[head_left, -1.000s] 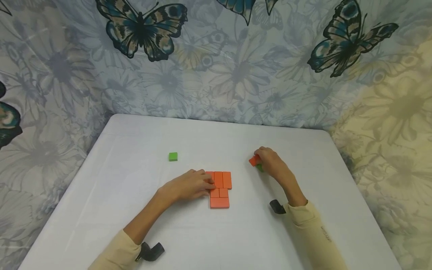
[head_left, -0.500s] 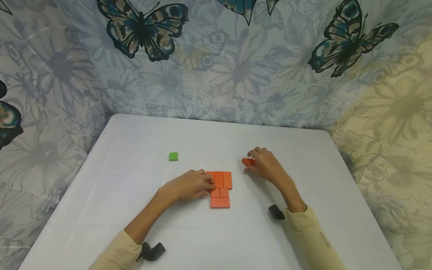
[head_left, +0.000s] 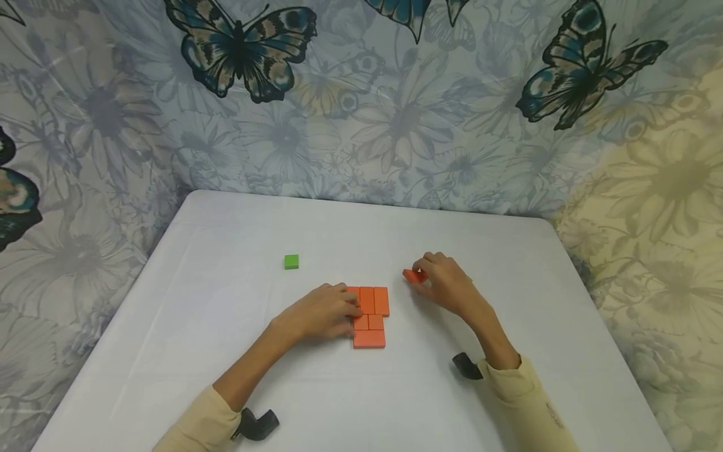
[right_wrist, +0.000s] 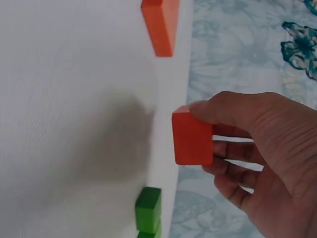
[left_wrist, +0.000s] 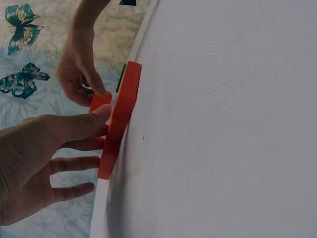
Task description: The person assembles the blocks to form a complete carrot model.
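In the head view, several orange blocks (head_left: 369,339) lie flat in a close-fitting group at mid-table. My left hand (head_left: 322,311) is at their left side, fingertips touching the edge. The left wrist view shows the fingers of this left hand (left_wrist: 54,153) fairly straight, with the thumb near the orange group (left_wrist: 124,109). To the right, my right hand (head_left: 446,284) pinches a separate orange block (head_left: 415,276) between thumb and fingers. The right wrist view has this held orange block (right_wrist: 193,139) raised off the table, above its shadow.
A green block (head_left: 291,262) lies at the back left of the white table (head_left: 226,251). Green blocks (right_wrist: 148,208) stand near the right hand in the right wrist view, mostly hidden by it in the head view. A butterfly-patterned cloth (head_left: 395,125) hangs behind the table.
My right hand has carried its orange block left, away from the green beside it, and turned it, then shifted slightly nearer the front. The left hand stays at the orange group.
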The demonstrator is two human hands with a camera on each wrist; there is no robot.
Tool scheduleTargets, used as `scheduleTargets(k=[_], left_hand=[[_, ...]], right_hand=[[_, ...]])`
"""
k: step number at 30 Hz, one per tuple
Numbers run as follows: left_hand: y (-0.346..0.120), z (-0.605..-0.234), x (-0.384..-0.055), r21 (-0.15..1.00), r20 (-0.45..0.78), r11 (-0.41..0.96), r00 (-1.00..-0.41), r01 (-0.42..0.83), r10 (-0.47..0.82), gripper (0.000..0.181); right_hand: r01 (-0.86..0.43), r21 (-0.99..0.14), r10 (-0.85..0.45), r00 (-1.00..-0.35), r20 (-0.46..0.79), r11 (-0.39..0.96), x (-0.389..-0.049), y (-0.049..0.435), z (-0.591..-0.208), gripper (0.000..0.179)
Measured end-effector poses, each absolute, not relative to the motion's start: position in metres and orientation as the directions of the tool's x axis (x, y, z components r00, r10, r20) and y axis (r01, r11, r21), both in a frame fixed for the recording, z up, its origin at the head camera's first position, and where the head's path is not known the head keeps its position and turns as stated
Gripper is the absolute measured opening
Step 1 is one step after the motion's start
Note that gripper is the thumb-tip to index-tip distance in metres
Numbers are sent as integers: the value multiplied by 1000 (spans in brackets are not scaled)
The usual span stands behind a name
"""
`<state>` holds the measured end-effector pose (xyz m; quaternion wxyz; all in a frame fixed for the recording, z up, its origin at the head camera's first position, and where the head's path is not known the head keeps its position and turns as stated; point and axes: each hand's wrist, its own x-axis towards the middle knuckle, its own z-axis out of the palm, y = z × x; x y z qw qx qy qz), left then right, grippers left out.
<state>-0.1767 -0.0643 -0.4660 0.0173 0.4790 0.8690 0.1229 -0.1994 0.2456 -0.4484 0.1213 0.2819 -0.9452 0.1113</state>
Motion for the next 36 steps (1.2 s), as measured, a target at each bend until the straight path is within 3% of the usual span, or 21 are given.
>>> scheduleTargets(k=[11, 20, 28, 36], left_hand=[[-60, -466, -174, 225, 68, 545, -571, 808, 818, 27], [-59, -466, -176, 203, 85, 532, -556, 822, 827, 25], [-59, -465, -176, 197, 87, 531, -554, 824, 828, 23], [-61, -466, -175, 205, 80, 541, -565, 815, 821, 24]], right_hand=[[-589, -196, -563, -808, 175, 784, -161, 227, -425, 28], [-710, -275, -706, -696, 132, 648, -127, 204, -427, 25], [-812, -217, -792, -579, 194, 541, -113, 178, -447, 17], [-785, -201, -785, -612, 98, 586, -113, 170, -458, 23]])
